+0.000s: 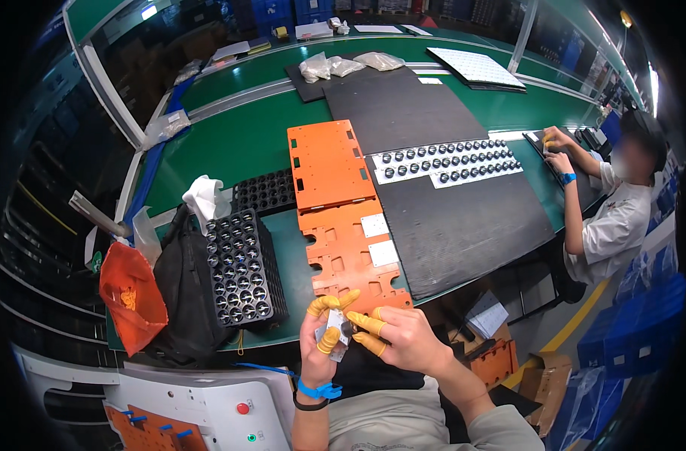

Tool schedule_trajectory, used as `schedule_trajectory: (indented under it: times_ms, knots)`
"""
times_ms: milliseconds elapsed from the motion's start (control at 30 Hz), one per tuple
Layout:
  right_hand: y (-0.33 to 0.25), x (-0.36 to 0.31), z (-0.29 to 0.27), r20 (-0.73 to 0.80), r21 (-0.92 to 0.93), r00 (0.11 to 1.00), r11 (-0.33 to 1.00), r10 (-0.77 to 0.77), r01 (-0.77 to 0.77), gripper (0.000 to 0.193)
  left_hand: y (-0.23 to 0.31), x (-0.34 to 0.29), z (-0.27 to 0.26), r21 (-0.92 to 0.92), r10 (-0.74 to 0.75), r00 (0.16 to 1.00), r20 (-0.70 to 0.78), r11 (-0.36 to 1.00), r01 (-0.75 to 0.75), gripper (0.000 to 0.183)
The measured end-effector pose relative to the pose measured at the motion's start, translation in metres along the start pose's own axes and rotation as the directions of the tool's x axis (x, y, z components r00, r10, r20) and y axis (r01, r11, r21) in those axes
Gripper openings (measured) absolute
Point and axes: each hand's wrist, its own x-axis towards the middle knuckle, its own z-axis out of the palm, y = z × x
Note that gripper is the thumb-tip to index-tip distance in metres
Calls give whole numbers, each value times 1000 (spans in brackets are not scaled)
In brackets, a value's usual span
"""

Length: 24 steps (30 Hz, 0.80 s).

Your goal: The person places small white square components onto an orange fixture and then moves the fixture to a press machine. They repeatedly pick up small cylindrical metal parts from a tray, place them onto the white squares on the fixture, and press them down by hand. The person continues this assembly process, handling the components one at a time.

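My left hand [317, 347], with yellow finger cots and a blue wrist strap, grips a small silver-white plate [335, 322] in front of my body. From the right, my right hand [404, 340], also in finger cots, pinches a small dark round part [348, 328] against that plate. Its exact form is partly hidden by my fingers. Just beyond my hands lies an orange fixture board [343, 259] with cut-outs. Two white square plates, the nearer one [383, 253] among them, rest along its right side.
Left stands a black tray [274, 279] of shiny round parts, beside a black bag [184, 289] and an orange bag [132, 331]. Right of the fixture, a black mat [463, 233] carries rows of black knobs on white plates [448, 160]. A co-worker [621, 203] sits at the far right.
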Motion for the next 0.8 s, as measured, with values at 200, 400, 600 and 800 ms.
schedule_trajectory:
  times_ms: [200, 400, 600, 800]
  knots:
    - [7, -4, 2, -6, 39, 1000, 999, -2, 2, 44, -2, 4, -1, 39, 6, 999, 35, 999, -8, 55]
    - [12, -4, -3, 36, -5, 999, 999, -34, 34, 44, 4, 4, -1, 77, -4, 998, 68, 997, -1, 53]
    - [13, -2, -1, -15, -39, 999, 998, -50, 49, 46, 6, 5, 4, 217, 31, 996, 79, 975, -47, 50]
    - [11, 1, -3, 24, 81, 999, 996, 48, -50, 47, -8, 11, 9, 138, 51, 998, -30, 989, -46, 49]
